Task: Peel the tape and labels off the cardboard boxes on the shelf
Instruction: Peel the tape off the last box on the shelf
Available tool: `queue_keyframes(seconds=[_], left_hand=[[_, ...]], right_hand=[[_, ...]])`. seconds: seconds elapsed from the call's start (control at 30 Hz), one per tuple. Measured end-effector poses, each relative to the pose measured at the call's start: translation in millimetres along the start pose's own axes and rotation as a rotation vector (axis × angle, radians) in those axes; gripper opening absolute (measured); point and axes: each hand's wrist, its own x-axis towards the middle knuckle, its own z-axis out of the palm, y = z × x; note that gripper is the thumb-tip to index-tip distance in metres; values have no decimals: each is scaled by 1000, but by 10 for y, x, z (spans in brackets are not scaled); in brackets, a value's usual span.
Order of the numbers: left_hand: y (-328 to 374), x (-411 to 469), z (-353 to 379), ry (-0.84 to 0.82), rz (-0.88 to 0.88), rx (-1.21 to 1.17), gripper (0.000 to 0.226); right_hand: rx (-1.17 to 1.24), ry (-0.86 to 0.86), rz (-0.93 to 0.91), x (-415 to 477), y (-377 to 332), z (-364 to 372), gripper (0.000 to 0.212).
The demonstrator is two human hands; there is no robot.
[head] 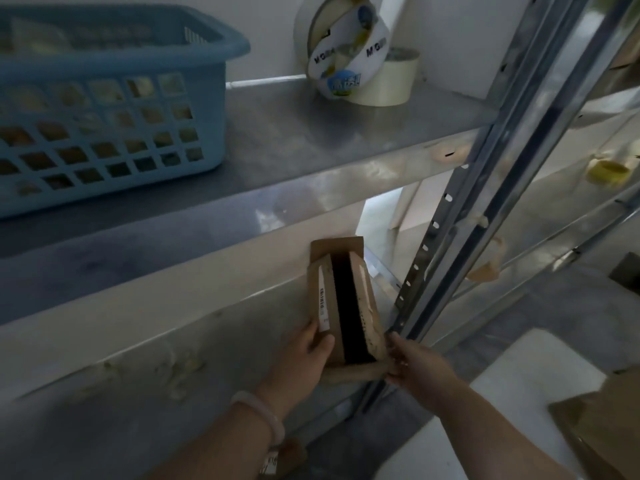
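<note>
A small brown cardboard box point(343, 299) is held in front of the shelf edge, its top flaps parted over a dark gap. A white barcode label point(322, 303) runs along its left flap, and pale tape remnants point(367, 306) run along the right flap. My left hand point(308, 355) grips the box's near left corner, thumb on top beside the label. My right hand point(412, 368) pinches the near right corner of the box, close to the metal upright. A pale bracelet sits on my left wrist.
A blue plastic basket point(114, 109) stands on the metal shelf point(277, 140) at left, and tape rolls point(360, 57) stand at the back. A slotted steel upright point(450, 244) rises at right. Peeled tape scraps point(488, 261) cling to the frame. Another cardboard box point(602, 427) lies bottom right.
</note>
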Motion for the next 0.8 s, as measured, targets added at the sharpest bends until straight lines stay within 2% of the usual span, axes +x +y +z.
queue_keyframes(seconds=[0.17,0.27,0.33,0.4,0.47,0.53,0.6,0.63,0.7,0.8], left_hand=[[-92,-83,-109,3,18,34,41],[-142,-91,-178,-10,22,-16,29],[-145,-113,-213,-12,11,-76,23],[-133,-149,-281,8,-13,-168,15],[-162,-152,-437,104,-30,-223,32],[-179,-133,-634,339,-30,-294,47],[-103,-141,-841,561,47,-436,41],[-32,-160,-937,613,89,-507,38],[51,-199,-1083,613,135,-591,42],[31,-287,-1134,461,62,-555,47]], right_hand=[[-118,-42,-29,8,224,135,56],[-41,-157,-19,-30,204,193,55],[-156,-142,-84,-64,143,224,66],[-352,-70,-213,-117,15,229,80],[-512,-86,-354,-223,-163,231,90],[-689,-133,-524,-318,-351,235,87],[-926,-102,-745,-377,-509,252,89],[-1058,-62,-854,-403,-567,285,91],[-1258,-4,-1021,-454,-620,386,92],[-1326,68,-1247,-378,-595,497,91]])
